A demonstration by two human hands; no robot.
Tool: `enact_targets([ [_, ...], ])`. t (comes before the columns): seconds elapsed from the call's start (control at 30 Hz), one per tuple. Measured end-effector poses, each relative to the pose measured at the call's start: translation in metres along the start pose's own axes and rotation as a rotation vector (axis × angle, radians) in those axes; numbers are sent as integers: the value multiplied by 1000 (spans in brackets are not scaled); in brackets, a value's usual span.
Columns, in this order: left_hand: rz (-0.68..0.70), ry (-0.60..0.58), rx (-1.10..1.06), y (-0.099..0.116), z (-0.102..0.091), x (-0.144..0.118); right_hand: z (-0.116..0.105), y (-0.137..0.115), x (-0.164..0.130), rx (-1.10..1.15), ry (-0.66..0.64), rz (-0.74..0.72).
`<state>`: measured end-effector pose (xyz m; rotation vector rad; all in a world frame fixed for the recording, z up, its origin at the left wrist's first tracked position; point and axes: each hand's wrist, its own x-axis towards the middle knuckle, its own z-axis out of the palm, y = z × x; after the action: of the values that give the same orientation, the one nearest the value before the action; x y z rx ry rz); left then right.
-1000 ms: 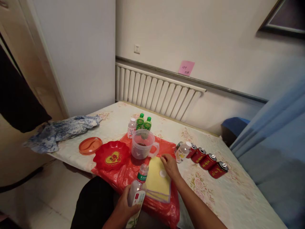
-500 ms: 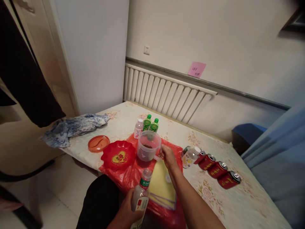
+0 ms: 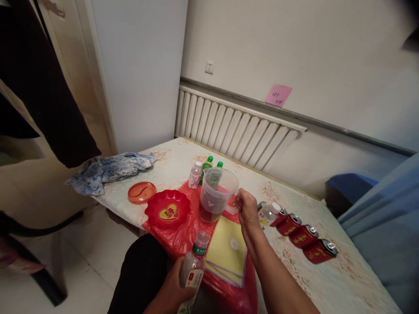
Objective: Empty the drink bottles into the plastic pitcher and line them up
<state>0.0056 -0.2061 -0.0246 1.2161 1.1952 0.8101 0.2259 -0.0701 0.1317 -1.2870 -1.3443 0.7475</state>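
Note:
My left hand point(image 3: 178, 279) is wrapped round a clear plastic bottle point(image 3: 193, 274) with a green and white label; its mouth is uncapped and it leans slightly. The fingers of my right hand point(image 3: 248, 208) are closed on the handle of a translucent measuring jug point(image 3: 218, 194). Some brownish liquid shows in the jug's lower part, and the jug tilts a little above the red plastic sheet point(image 3: 183, 237). Yellow cloths point(image 3: 225, 253) with purple edges lie below it, a pale round thing point(image 3: 234, 244) on top. Left of the jug sits a red scalloped plate point(image 3: 168, 209).
Behind the jug stand green-capped bottles point(image 3: 207, 164) and a white-capped bottle point(image 3: 195, 175). Several red cans point(image 3: 304, 237) line the right, beside another white-capped bottle point(image 3: 269, 214). An orange lid point(image 3: 142, 192) and a blue-white cloth point(image 3: 113, 171) lie left. A radiator point(image 3: 229, 126) runs behind.
My right hand has lifted the jug slightly and tilted it differently, shifting its liquid. The bottle in my left hand stays nearly still. The whole view has shifted a little.

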Motion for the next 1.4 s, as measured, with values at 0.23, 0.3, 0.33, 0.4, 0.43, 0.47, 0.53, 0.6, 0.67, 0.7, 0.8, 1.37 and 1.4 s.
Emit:
enact_targets([
  [0.23, 59, -37, 44, 6, 1, -4, -50, -46, -18, 186, 190, 21],
  [0.3, 86, -38, 73, 8, 4, -5, -68, -55, -29, 198, 179, 60],
  [0.33, 100, -44, 77, 9, 6, -6, -77, -58, -35, 184, 164, 74],
  [0.4, 119, -55, 70, 12, 10, -6, -94, -64, -48, 110, 129, 95],
  [0.43, 121, -56, 69, 14, 13, -6, -102, -67, -55, 64, 117, 107],
  [0.47, 121, -49, 76, 17, 15, -7, -110, -69, -63, 19, 107, 122],
  [0.53, 118, -31, 105, 22, 20, -8, -124, -75, -78, -65, 85, 155],
  [0.6, 102, -30, 137, 27, 24, -9, -136, -81, -92, -124, 64, 174],
  [0.67, 94, -39, 165, 32, 28, -11, -146, -86, -104, -184, 45, 186],
  [0.7, 96, -39, 182, 35, 30, -12, -150, -88, -109, -217, 36, 191],
  [0.8, 118, -5, 249, 40, 35, -14, -163, -92, -120, -311, -17, 185],
  [1.37, 244, -92, 248, 43, 43, -17, -194, -112, -133, -643, -287, 85],
  [1.4, 252, -92, 245, 43, 43, -17, -194, -113, -133, -663, -292, 74],
])
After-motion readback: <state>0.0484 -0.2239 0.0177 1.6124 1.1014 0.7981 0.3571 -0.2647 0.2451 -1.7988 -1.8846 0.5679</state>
